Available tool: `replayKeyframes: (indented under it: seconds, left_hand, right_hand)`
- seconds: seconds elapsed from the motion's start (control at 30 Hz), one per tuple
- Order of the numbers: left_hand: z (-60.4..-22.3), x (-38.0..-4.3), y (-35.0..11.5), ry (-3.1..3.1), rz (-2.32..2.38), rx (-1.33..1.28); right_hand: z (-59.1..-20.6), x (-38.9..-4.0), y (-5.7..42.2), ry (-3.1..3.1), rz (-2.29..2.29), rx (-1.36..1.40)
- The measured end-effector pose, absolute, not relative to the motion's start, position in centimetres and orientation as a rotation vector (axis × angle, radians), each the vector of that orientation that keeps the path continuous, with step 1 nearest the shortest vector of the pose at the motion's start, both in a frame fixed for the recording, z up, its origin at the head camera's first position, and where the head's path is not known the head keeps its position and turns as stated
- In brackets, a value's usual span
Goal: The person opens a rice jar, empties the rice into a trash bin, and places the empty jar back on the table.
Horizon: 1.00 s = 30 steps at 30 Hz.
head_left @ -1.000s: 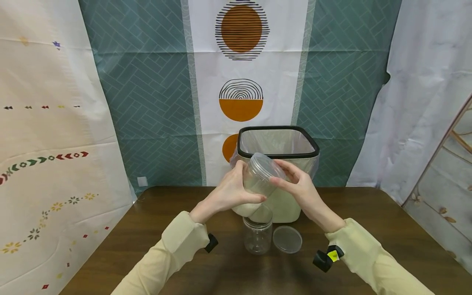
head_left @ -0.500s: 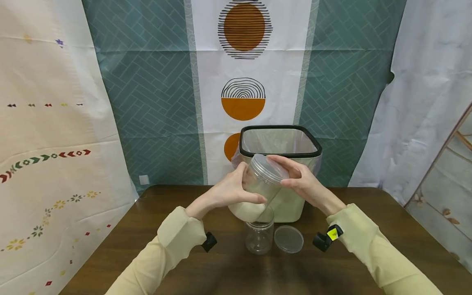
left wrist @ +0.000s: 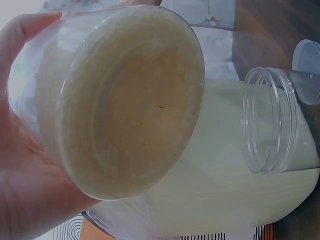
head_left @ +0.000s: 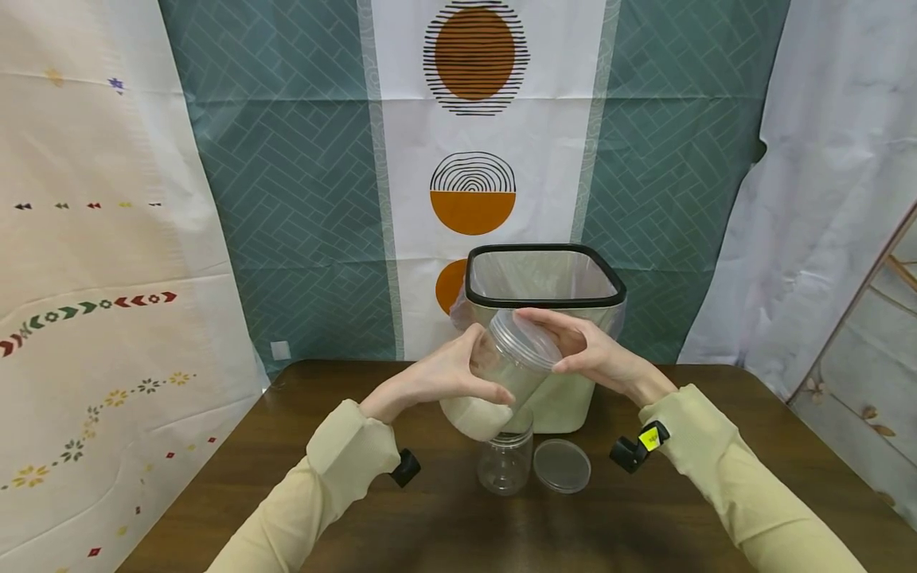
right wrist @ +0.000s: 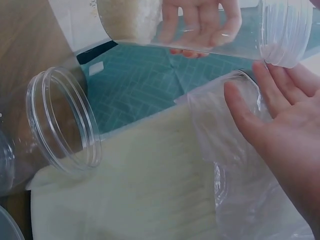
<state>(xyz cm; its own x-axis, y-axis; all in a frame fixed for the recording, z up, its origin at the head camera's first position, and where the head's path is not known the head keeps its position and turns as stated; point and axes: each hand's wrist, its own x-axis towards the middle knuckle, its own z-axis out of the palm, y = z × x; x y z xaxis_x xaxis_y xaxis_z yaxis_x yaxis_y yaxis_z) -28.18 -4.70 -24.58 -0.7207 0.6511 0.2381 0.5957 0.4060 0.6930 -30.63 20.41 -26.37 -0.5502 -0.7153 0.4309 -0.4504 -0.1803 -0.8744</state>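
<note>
My left hand (head_left: 437, 378) grips a clear plastic jar (head_left: 521, 380) round its side and holds it tilted above the table. Whitish grains (head_left: 476, 419) fill its lower end, seen through the base in the left wrist view. A translucent screw lid (head_left: 537, 342) caps the raised end. My right hand (head_left: 605, 358) is at this lid, fingertips along its edge; in the right wrist view the thumb stands out straight, apart from it. Below is a second clear jar (head_left: 504, 471), upright and lidless, overlapped by the tilted jar. Beside it lies a loose round lid (head_left: 562, 466).
A pale green bin (head_left: 569, 402) with a black rim (head_left: 544, 303) and a clear liner stands close behind the jars. The dark wooden table (head_left: 688, 446) ends at patterned cloth hangings (head_left: 301, 199). Black wrist cameras stick out below both cuffs.
The held jar has sunk a little toward the standing jar, its grain end lower. My right hand has shifted on the lid, its thumb now spread away. The standing jar and loose lid stay put.
</note>
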Motion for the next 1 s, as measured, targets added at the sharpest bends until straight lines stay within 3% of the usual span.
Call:
replayKeyframes:
  seconds: [0.33, 1.0]
  left_hand:
    - [-24.9, -28.1, -4.5, 2.585, 1.272, 1.110]
    - [-24.9, -27.3, -3.6, 2.817, 1.303, 0.951]
  right_hand:
    - [-26.0, -30.4, 20.5, 1.856, -1.780, -1.389]
    - [-27.1, -27.2, 19.7, 2.174, -2.067, -1.086]
